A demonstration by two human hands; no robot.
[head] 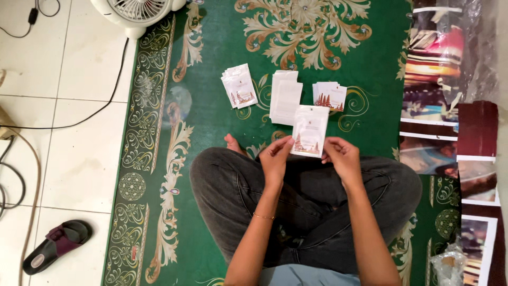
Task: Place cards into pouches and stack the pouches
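Both forearms are extended up the frame centre. The left hand [276,158] and right hand [343,158] are raised, fingers pinched closed.

The top edge is cutting off the white fan [138,11]; the right edge is cropping the photo prints [479,241]; the sachet [310,131] artwork is staying too small to read.

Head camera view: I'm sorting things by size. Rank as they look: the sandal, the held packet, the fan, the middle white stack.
1. Fan, though cut off by the frame
2. Sandal
3. Middle white stack and held packet look alike; the packet is nearer the camera, so unranked.
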